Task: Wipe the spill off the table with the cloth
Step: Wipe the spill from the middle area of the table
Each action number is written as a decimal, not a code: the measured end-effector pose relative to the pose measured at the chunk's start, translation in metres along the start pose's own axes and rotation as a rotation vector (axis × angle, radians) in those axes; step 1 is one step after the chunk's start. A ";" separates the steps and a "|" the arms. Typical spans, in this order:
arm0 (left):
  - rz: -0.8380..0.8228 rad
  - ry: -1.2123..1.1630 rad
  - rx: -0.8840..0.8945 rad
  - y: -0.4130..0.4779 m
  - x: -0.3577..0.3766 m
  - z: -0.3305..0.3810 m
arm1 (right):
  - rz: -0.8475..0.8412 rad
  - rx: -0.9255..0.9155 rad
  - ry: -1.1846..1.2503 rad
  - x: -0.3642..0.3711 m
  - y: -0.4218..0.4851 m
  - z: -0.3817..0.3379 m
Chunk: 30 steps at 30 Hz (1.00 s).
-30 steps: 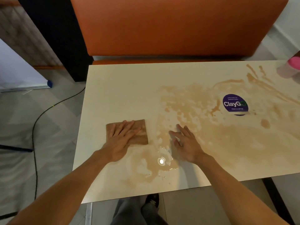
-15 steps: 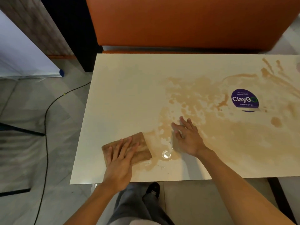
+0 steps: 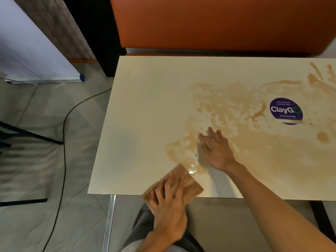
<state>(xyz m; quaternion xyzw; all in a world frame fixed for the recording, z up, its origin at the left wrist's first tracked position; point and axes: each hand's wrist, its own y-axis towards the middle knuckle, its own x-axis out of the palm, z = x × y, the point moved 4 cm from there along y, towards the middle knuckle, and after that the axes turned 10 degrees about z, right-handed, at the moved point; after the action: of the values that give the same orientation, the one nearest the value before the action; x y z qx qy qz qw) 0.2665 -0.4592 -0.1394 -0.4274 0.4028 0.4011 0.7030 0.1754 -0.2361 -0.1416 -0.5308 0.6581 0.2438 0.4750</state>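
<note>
A folded brown cloth (image 3: 189, 180) lies at the near edge of the cream table (image 3: 145, 110), partly hanging over that edge. My left hand (image 3: 168, 202) presses flat on it with straight fingers. A wide light-brown spill (image 3: 245, 135) covers the middle and right of the tabletop, with a wet shiny patch just beyond the cloth. My right hand (image 3: 216, 150) rests flat on the wet table inside the spill, fingers spread, holding nothing.
A round purple ClayGo sticker (image 3: 285, 110) sits on the table at the right. An orange bench seat (image 3: 218, 24) stands behind the table. A black cable (image 3: 64, 142) runs over the grey floor at the left, near a white banner stand (image 3: 32, 51).
My left hand has dragged the cloth toward me, from mid-table to the near edge, leaving the left part of the spill thinner. My right hand has stayed planted in the spill.
</note>
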 end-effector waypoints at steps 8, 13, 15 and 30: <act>-0.191 -0.086 0.055 -0.018 0.005 0.041 | -0.042 0.001 0.019 -0.004 -0.002 0.001; -0.238 -0.568 0.081 0.010 -0.050 0.022 | -0.060 0.026 0.178 -0.025 -0.002 0.002; -0.272 -0.852 0.006 0.030 -0.080 0.008 | 0.007 0.024 0.248 -0.036 -0.007 0.003; 0.091 0.047 0.341 0.164 -0.047 -0.052 | 0.062 0.034 0.155 -0.032 -0.022 0.038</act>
<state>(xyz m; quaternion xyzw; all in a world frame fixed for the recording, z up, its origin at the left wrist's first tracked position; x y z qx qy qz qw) 0.0892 -0.4667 -0.1581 -0.2926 0.5004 0.3483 0.7366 0.2089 -0.1973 -0.1258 -0.5192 0.7132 0.2055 0.4237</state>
